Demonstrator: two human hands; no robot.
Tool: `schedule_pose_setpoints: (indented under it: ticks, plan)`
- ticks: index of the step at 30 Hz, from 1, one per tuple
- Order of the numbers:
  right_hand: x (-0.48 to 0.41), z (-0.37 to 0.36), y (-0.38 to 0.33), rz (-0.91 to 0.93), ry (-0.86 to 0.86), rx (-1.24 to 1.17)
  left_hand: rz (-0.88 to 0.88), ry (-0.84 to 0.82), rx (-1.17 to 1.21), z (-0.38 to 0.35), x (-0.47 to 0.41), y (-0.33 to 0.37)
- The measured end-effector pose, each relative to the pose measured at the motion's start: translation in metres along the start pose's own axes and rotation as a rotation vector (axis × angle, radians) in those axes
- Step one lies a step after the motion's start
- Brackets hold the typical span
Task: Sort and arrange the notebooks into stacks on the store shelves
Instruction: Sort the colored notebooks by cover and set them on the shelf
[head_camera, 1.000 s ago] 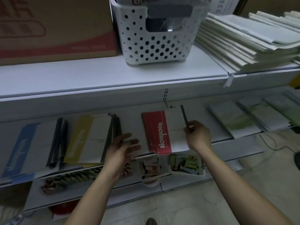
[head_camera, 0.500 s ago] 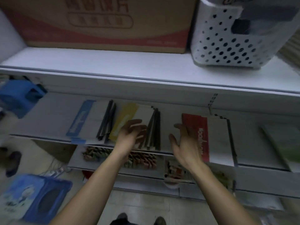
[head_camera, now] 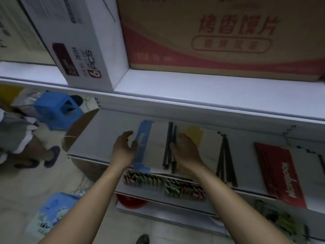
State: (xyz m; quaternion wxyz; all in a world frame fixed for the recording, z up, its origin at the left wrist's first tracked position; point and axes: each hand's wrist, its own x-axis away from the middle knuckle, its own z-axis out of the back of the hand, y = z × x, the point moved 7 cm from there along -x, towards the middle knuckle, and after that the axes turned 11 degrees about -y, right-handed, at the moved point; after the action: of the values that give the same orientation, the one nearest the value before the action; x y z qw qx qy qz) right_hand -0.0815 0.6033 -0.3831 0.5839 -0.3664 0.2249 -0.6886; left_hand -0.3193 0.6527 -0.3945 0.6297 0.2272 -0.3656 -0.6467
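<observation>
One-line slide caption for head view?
Left hand and right hand flank the blue notebook stack; yellow stack and red stack alongside.

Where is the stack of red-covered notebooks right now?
Head view: the stack of red-covered notebooks lies far right on the white middle shelf, just past the yellow-covered notebook stack.

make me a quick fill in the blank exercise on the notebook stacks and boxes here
The left hand and right hand flank the leftmost notebook stack, whose cover band is ____.
The rightmost notebook stack has a cover band coloured ____.
The yellow notebook stack lies ____ those two.
On the upper shelf, the white box stands to the ____ of the brown cardboard box.
Missing words: blue; red; between; left.
</observation>
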Motion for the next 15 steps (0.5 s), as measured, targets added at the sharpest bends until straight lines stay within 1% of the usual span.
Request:
schedule_pose_setpoints:
  ticks: [2, 4, 6, 7, 10, 12, 15]
  plan:
    - [-0.025, -0.020, -0.008, -0.095, -0.025, -0.087, 0.117, -0.118, 0.095, -0.005, -0.027, -0.006]
    - [-0.048, -0.039, -0.007, -0.238, -0.073, -0.096, 0.228, -0.235, 0.203, -0.017, -0.044, -0.008]
    - [-0.061, -0.046, -0.003, -0.372, -0.050, -0.028, 0.261, -0.292, 0.299, -0.025, -0.054, -0.005]
    - [-0.066, -0.047, -0.001, -0.409, -0.025, -0.046, 0.267, -0.302, 0.353, -0.028, -0.057, -0.003]
    - [-0.074, -0.047, 0.005, -0.459, 0.004, -0.203, 0.279, -0.341, 0.501, -0.032, -0.066, -0.006]
    - [-0.075, -0.047, 0.009, -0.497, 0.011, -0.235, 0.329, -0.368, 0.578, -0.032, -0.067, -0.009]
    - [-0.073, -0.047, 0.005, -0.499, -0.037, -0.272, 0.399, -0.415, 0.717, -0.030, -0.063, -0.012]
